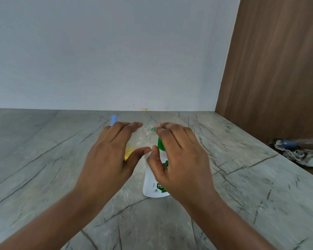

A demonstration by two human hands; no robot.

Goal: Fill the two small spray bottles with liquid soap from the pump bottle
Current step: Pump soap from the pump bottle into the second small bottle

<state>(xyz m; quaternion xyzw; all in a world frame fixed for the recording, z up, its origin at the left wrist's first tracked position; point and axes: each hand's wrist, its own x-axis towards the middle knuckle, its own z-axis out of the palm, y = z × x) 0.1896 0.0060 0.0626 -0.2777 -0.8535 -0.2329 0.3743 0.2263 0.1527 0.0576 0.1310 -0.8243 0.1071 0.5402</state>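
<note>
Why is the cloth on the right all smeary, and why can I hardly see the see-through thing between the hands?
In the head view, the crumpled cloth lies at the wide lens's edge, where the picture blurs; the see-through thing is clear against the pale counter and partly hidden by the left hand and right hand, so only faint glints and a yellow patch show.

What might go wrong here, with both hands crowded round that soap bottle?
The right hand covers the top of the pump bottle, so soap may miss the clear container by the left hand and land on the counter. A nudge might also tip that bottle.
</note>
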